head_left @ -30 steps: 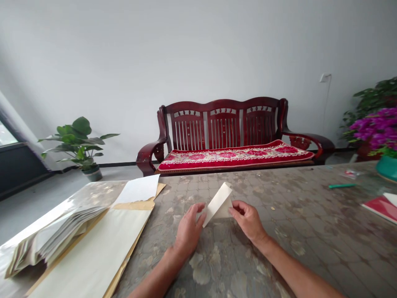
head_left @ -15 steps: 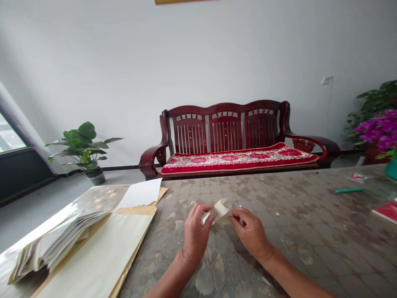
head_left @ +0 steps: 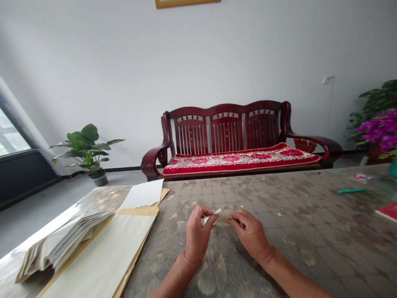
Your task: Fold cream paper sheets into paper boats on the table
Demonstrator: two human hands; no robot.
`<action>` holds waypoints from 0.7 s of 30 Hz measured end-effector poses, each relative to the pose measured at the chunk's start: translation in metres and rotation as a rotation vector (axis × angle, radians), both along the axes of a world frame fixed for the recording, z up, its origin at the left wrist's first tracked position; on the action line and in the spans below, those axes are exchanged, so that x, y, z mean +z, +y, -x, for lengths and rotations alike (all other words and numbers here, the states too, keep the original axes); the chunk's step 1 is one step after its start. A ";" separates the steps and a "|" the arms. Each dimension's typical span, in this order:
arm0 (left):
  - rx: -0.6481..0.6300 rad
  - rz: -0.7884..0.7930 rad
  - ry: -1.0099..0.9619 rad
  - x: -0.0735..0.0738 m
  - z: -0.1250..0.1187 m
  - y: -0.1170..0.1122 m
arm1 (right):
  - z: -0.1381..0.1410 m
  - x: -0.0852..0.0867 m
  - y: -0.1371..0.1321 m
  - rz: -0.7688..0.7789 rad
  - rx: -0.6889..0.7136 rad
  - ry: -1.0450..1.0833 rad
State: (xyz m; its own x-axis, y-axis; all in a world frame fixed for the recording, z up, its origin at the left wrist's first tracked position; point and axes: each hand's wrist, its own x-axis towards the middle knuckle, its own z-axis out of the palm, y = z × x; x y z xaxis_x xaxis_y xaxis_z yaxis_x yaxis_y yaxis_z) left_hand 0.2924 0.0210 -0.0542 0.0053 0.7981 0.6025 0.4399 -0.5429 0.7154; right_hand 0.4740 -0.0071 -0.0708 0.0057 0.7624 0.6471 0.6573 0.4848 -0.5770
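Observation:
A small folded piece of cream paper (head_left: pixel 222 214) lies low and nearly flat over the patterned table (head_left: pixel 294 231), held between both hands. My left hand (head_left: pixel 197 236) pinches its left end with thumb and fingers closed. My right hand (head_left: pixel 252 234) grips its right end, fingers curled over the paper. Most of the paper is hidden by the fingers.
A stack of cream sheets (head_left: pixel 102 256) on brown wrapping and a fanned pile of folded paper (head_left: pixel 58 244) lie at the left. A green pen (head_left: pixel 352 191) and a red booklet (head_left: pixel 387 211) lie far right. Beyond the table stands a wooden bench (head_left: pixel 229 140) with potted plants.
The folded paper stood up tall between the hands a second ago; now it is pressed down flat and both hands have closed in on it. The view has tilted up slightly.

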 end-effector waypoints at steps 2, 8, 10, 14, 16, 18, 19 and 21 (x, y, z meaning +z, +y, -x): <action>-0.019 -0.015 0.008 0.000 0.000 0.000 | -0.001 -0.002 0.001 0.005 0.023 0.014; -0.023 -0.032 0.031 -0.002 0.001 0.002 | -0.001 -0.003 0.002 0.018 0.081 0.061; -0.007 -0.035 0.030 -0.004 0.002 0.002 | 0.000 -0.002 0.001 0.025 0.093 0.074; -0.025 -0.053 0.065 -0.009 0.004 0.003 | 0.000 -0.002 0.000 0.027 0.088 0.094; -0.024 -0.062 0.071 -0.012 0.005 0.003 | 0.000 -0.003 0.001 0.021 0.078 0.100; -0.022 -0.073 0.072 -0.015 0.005 0.004 | -0.001 -0.004 0.002 0.001 0.068 0.107; -0.022 -0.080 0.076 -0.016 0.006 0.004 | -0.001 -0.005 0.003 -0.016 0.063 0.111; -0.023 -0.092 0.092 -0.017 0.006 0.005 | -0.001 -0.006 0.004 -0.045 0.060 0.115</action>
State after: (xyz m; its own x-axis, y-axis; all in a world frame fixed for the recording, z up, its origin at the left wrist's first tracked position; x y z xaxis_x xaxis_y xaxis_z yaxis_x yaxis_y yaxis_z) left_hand 0.2862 0.0257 -0.0715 0.0815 0.7383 0.6695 0.4879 -0.6153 0.6191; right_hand 0.4752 -0.0031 -0.0772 0.0372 0.7337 0.6784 0.5573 0.5483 -0.6235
